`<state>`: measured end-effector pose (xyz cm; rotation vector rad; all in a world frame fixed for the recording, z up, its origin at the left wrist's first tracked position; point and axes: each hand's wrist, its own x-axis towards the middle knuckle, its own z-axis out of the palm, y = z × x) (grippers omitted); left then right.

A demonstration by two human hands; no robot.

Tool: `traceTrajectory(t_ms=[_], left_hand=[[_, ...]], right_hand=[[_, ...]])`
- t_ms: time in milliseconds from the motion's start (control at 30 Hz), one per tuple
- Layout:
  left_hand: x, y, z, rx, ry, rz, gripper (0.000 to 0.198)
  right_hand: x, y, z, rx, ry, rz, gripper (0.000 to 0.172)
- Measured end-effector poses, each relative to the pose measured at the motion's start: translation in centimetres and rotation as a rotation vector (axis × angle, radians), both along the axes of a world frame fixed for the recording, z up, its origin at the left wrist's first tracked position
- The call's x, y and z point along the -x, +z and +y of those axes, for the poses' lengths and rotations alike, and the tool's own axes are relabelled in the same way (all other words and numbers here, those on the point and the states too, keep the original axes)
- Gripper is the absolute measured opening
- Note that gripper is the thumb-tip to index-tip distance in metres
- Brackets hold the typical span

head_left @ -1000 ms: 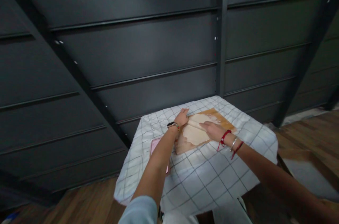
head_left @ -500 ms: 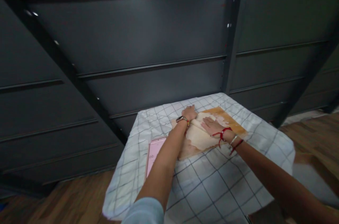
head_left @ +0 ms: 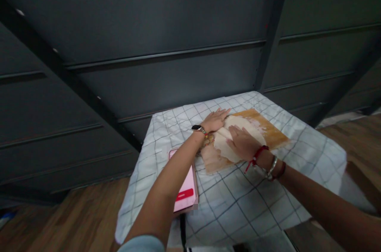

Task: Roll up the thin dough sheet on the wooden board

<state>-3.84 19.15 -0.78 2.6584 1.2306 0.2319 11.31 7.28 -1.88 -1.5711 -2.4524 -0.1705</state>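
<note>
A pale, flattened sheet of dough (head_left: 224, 148) lies on a thin wooden board (head_left: 275, 132) dusted with flour. My left hand (head_left: 216, 120) rests at the dough's far left edge, fingers stretched toward the back of the table; whatever lies under its palm is hidden. On the middle of the dough, my right hand (head_left: 241, 141) is laid flat with its fingers extended and nothing gripped. A watch (head_left: 197, 127) and beads circle my left wrist, while red cords and a silver bracelet (head_left: 272, 166) are on my right.
A pink-screened phone (head_left: 187, 182) lies left of the board, partly behind my left forearm. The white checked cloth (head_left: 232, 196) covers the table. Dark metal panels (head_left: 178, 81) stand directly behind it. Wooden floor (head_left: 86, 220) shows on both sides.
My left hand has gone from bent fingers to fingers stretched out flat. My right hand stays on the dough. The view has shifted, showing more of the phone.
</note>
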Motion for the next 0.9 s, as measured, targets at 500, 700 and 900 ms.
traceTrajectory(t_ms=[500,700,900], left_hand=[[2.6,0.4,-3.7,-0.043,0.038,0.017,0.061],[4.3,0.2,-5.0,-0.087,0.048,-0.004,0.057],[5.6,1.0,-7.1,0.001,0.11,0.015,0.057]], right_hand=[[4.2,0.3,-4.2,-0.029,-0.064,-0.026,0.063],[5.8,-0.3,-6.1,-0.044,-0.046,0.032,0.067],[6.2,0.6,-7.2,0.065,0.135,0.182,0.058]])
